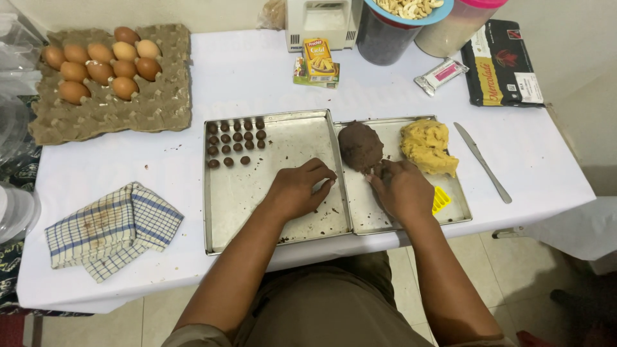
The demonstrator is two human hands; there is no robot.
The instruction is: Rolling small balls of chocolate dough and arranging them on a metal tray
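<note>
Right hand (403, 187) fingers pinch brown dough (360, 146)

Two trays sit side by side at the table's (193, 270) front edge. The left tray (257, 218) holds rows of small balls (235, 142) in its far left corner. The right tray (392, 222) carries two dough lumps (360, 146) at its far end. An egg carton (128, 115) occupies the table's far left corner, a folded cloth (112, 229) the front left, a knife (483, 163) right of the trays.

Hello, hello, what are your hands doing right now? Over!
Left hand resting curled on the left metal tray. Right hand pinching at the brown dough lump. Yellow dough lump alongside; nothing blocking.
</note>
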